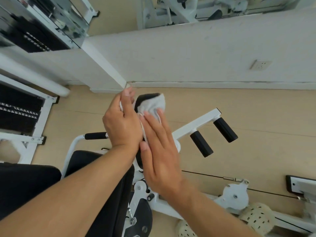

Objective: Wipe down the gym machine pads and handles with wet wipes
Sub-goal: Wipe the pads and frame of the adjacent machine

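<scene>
This is a gym. A white-framed exercise machine (193,127) stands on a pale wood-look floor (256,117), with black foam grips (225,130), a black padded seat (95,168) and a steel cable (205,175) running to a pulley (235,195). Black weight stacks (18,112) sit in white frames at the left. A wall mirror (222,9) above reflects more machines.
</scene>
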The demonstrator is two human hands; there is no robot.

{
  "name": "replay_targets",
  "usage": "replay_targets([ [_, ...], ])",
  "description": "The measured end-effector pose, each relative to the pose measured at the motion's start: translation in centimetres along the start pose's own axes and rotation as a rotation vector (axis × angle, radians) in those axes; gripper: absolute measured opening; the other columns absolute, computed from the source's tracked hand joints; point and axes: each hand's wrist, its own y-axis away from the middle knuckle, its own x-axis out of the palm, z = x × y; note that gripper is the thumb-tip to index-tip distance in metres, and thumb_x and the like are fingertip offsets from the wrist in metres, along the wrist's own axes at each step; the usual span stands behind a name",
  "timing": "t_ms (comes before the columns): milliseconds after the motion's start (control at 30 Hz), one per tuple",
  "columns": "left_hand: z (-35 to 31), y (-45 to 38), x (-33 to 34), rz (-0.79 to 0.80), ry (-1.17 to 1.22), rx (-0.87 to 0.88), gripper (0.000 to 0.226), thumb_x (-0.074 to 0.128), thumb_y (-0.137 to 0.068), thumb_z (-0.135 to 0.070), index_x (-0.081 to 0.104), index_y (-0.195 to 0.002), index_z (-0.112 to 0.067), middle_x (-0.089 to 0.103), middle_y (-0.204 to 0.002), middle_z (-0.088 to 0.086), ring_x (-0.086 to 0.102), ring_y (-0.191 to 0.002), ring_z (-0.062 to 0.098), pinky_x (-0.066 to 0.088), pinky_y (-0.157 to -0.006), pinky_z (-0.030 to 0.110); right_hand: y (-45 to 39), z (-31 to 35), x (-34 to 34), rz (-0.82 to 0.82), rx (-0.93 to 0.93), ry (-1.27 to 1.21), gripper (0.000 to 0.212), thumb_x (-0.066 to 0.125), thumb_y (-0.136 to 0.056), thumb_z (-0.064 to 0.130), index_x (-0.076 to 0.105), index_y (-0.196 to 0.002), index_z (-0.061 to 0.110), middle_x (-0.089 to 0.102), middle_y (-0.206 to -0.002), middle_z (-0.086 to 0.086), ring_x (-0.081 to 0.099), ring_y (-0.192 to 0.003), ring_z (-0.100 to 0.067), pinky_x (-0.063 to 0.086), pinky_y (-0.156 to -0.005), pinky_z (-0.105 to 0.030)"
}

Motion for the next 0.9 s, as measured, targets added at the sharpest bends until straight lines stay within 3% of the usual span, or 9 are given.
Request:
replay_targets([
  [100, 0.0, 0.7, -0.2, -0.019, -0.005, -0.019, 0.031, 0.038, -0.107, -0.039, 0.068, -0.11, -0.035, 0.073, -0.109, -0.017, 0.064, -0.107, -0.004, 0.048, -0.098, 0.02, 4.3, -0.3, 1.6, -0.074, 0.001, -0.031, 0.052, 0.028, -0.111, 0.027, 0.023, -0.16, 0.011, 0.019, -0.17, -0.007, 0.018, -0.156, -0.038, 0.024, -0.124, -0.053],
  [167, 0.0, 1.1, 0.0, -0.049, -0.007, -0.043, 0.035, 0.037, -0.108, -0.038, 0.071, -0.11, -0.029, 0.074, -0.106, -0.017, 0.063, -0.104, -0.007, 0.045, -0.095, 0.012, 6.3, 0.1, 2.8, -0.148, 0.157, -0.115, 0.054, 0.025, -0.112, 0.033, 0.017, -0.163, 0.02, 0.018, -0.17, -0.005, 0.02, -0.156, -0.034, 0.025, -0.124, -0.05],
  [300, -0.1, 1.8, 0.0, -0.077, -0.004, -0.088, 0.035, 0.036, -0.108, -0.034, 0.069, -0.102, -0.028, 0.074, -0.101, -0.018, 0.058, -0.093, -0.018, 0.033, -0.079, -0.005, 7.5, 1.3, 3.6, -0.276, 0.767, -0.411, 0.071, 0.025, -0.099, 0.074, 0.025, -0.158, 0.036, 0.028, -0.163, 0.023, 0.021, -0.152, 0.001, 0.024, -0.124, -0.027],
  [400, -0.3, 2.1, 0.2, -0.104, 0.003, -0.101, 0.034, 0.037, -0.108, -0.034, 0.068, -0.096, -0.029, 0.073, -0.097, -0.019, 0.059, -0.092, -0.018, 0.035, -0.078, -0.005, 7.7, 0.9, 3.5, -0.237, 0.92, -0.547, 0.087, 0.029, -0.082, 0.093, 0.03, -0.154, 0.044, 0.031, -0.158, 0.03, 0.023, -0.147, 0.011, 0.025, -0.117, -0.01],
  [533, -0.4, 2.4, 0.2, -0.136, 0.011, -0.125, 0.035, 0.037, -0.107, -0.037, 0.07, -0.097, -0.028, 0.073, -0.097, -0.02, 0.064, -0.096, -0.007, 0.037, -0.078, -0.004, 7.0, -2.3, 1.7, -0.213, 1.228, -0.878, 0.081, 0.026, -0.079, 0.086, 0.051, -0.145, 0.046, 0.045, -0.15, 0.021, 0.036, -0.136, 0.001, 0.028, -0.118, -0.029],
  [633, -0.3, 2.9, 0.3, -0.15, 0.011, -0.133, 0.033, 0.038, -0.106, -0.038, 0.069, -0.095, -0.032, 0.072, -0.096, -0.022, 0.063, -0.095, -0.005, 0.037, -0.073, -0.004, 5.7, -5.0, -0.2, -0.02, 1.315, -0.743, 0.051, 0.029, -0.1, 0.068, 0.061, -0.129, 0.041, 0.062, -0.136, 0.008, 0.059, -0.106, 0.0, 0.043, -0.094, -0.018],
  [700, -0.3, 3.0, 0.3, -0.157, 0.019, -0.137, 0.032, 0.039, -0.106, -0.037, 0.069, -0.095, -0.032, 0.072, -0.096, -0.021, 0.064, -0.094, -0.005, 0.039, -0.073, -0.002, 3.8, -6.3, -0.8, 0.16, 1.32, -0.61, 0.049, 0.041, -0.1, 0.067, 0.067, -0.121, 0.031, 0.071, -0.119, 0.001, 0.064, -0.095, -0.005, 0.048, -0.086, -0.022],
  [800, -0.3, 2.9, 0.3, -0.171, 0.034, -0.135, 0.031, 0.04, -0.105, -0.036, 0.069, -0.096, -0.031, 0.073, -0.097, -0.019, 0.065, -0.096, -0.002, 0.042, -0.074, 0.0, -0.4, -6.3, -1.7, 0.336, 1.285, -0.529, 0.091, 0.045, -0.076, 0.094, 0.072, -0.122, 0.021, 0.072, -0.124, -0.009, 0.068, -0.111, -0.026, 0.048, -0.107, -0.043],
  [900, -0.2, 2.9, 0.3, -0.171, 0.032, -0.142, 0.031, 0.038, -0.105, -0.036, 0.066, -0.092, -0.036, 0.073, -0.096, -0.019, 0.066, -0.096, -0.001, 0.043, -0.073, 0.002, -4.1, -2.6, -2.9, 0.4, 1.045, -0.541, 0.083, 0.032, -0.088, 0.087, 0.055, -0.145, 0.032, 0.058, -0.146, 0.0, 0.054, -0.133, -0.023, 0.037, -0.115, -0.045],
])
